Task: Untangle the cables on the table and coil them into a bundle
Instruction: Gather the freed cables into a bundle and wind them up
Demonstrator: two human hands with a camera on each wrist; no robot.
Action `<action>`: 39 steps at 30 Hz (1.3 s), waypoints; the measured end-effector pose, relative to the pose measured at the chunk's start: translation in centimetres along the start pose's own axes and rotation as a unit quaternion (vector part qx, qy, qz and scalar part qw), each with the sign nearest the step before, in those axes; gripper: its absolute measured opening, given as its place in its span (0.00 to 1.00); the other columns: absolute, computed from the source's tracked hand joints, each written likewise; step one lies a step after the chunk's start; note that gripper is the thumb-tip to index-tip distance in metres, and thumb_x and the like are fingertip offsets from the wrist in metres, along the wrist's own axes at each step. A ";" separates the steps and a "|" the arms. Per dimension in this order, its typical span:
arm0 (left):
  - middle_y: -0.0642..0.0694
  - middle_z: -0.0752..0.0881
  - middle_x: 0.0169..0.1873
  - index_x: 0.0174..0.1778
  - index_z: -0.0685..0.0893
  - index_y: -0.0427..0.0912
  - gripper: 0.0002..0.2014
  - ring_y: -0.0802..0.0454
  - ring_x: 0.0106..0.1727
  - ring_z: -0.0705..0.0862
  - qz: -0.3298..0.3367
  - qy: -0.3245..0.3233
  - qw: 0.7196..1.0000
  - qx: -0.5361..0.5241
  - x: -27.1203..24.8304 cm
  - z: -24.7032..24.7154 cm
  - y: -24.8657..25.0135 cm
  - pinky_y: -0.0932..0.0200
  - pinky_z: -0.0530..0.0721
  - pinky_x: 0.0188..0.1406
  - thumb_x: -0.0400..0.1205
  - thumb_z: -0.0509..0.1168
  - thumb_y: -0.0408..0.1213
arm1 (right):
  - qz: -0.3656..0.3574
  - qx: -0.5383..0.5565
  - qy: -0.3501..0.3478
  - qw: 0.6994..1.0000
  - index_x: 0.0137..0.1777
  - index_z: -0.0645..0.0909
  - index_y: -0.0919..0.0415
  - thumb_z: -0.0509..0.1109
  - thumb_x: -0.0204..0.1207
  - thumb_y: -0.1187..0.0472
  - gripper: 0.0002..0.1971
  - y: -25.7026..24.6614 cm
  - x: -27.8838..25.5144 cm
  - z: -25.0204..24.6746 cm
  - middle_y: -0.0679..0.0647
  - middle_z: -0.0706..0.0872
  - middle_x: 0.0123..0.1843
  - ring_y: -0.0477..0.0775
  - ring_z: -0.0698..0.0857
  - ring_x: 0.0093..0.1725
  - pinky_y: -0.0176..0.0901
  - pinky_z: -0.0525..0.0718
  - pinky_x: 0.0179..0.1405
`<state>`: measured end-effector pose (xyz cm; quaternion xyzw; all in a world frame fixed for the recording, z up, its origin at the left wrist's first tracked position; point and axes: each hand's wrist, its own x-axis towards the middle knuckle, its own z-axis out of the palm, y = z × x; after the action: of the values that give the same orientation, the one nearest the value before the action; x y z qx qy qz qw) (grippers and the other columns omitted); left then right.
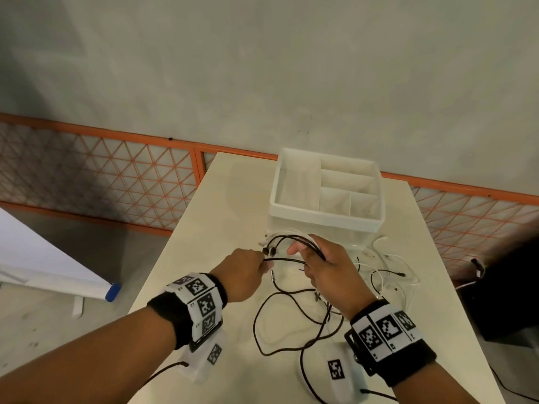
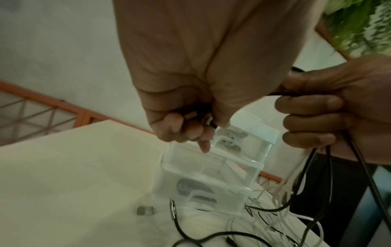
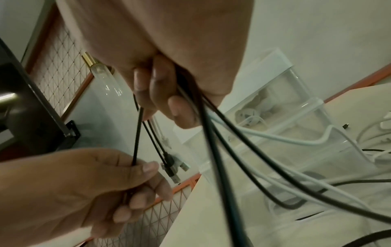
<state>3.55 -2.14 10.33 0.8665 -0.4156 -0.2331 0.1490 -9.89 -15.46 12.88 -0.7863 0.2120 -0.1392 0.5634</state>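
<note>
both hands [image 1: 245, 272] [image 1: 326, 266] grip cables [image 1: 291, 313]; wrist shows plugs [image 3: 171, 165].

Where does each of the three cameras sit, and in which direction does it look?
Head: on the person's head, looking forward and down at the table; shows both forearms, the left hand and the right hand holding black cables.
Left wrist: under the left wrist, looking along the palm to the fingers; the right hand shows at the right.
Right wrist: under the right wrist, looking along the palm; the left hand shows at the lower left.
Shared: all three show both hands, the cables and the organizer.
</note>
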 end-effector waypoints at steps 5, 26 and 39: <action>0.38 0.70 0.76 0.83 0.55 0.40 0.55 0.44 0.75 0.72 -0.083 -0.023 0.988 -0.127 -0.3 -1.0 -0.6 0.60 0.72 0.65 0.69 0.74 0.64 | 0.007 0.028 -0.014 0.999 0.45 0.90 0.52 0.63 0.87 0.64 0.15 -0.1 -0.3 -0.8 0.43 0.66 0.23 0.46 0.63 0.24 0.36 0.65 0.25; 0.61 0.76 0.23 0.59 0.87 0.44 0.13 0.60 0.25 0.71 0.087 -0.005 0.915 -0.394 -1.2 -7.2 6.2 0.65 0.69 0.25 0.78 0.71 0.35 | -0.093 -0.160 0.109 0.977 0.37 0.76 0.46 0.70 0.80 0.64 0.14 -1.5 1.2 -2.1 0.43 0.80 0.27 0.38 0.78 0.27 0.26 0.74 0.29; 0.53 0.76 0.18 0.29 0.84 0.50 0.24 0.56 0.21 0.74 -0.003 0.164 0.984 -0.063 -1.4 -7.7 -0.5 0.60 0.67 0.24 0.85 0.56 0.58 | 0.074 -0.238 0.235 0.940 0.34 0.83 0.60 0.72 0.81 0.53 0.15 2.8 1.7 -8.4 0.55 0.87 0.31 0.63 0.87 0.38 0.46 0.77 0.35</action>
<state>7.19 -0.24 16.95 0.8829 -0.3674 -0.1141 0.2691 -12.70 -24.02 12.94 -0.8242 0.4229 -0.2234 0.3031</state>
